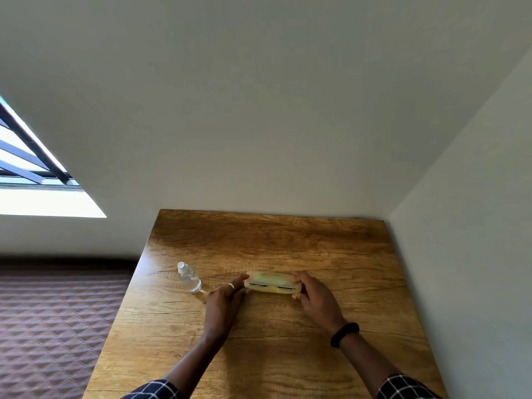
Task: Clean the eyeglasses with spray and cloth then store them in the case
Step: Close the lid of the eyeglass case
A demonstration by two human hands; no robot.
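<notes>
**Case held at both ends, lid nearly shut**

While the case lies flat on the wooden table, both hands bracket it end to end, a placement that looks meant to steady it. The left hand is loosely extended, its fingertips touching the case's left end; a pale ring sits on one finger. The right hand is curled around the right end, thumb below and fingers over the top, holding it. A dark band circles that wrist.

The case is a long, rounded, translucent yellowish shell, apparently soft plastic. Through a narrow slit along its near side a dark strip shows, judged to be the eyeglasses inside; the frame is otherwise hidden. No cloth can be made out.

Just left of the left hand stands a small clear spray bottle, capped, apart from the case and untouched. Table surface is grained, glossy laminate, set into a wall corner.
</notes>
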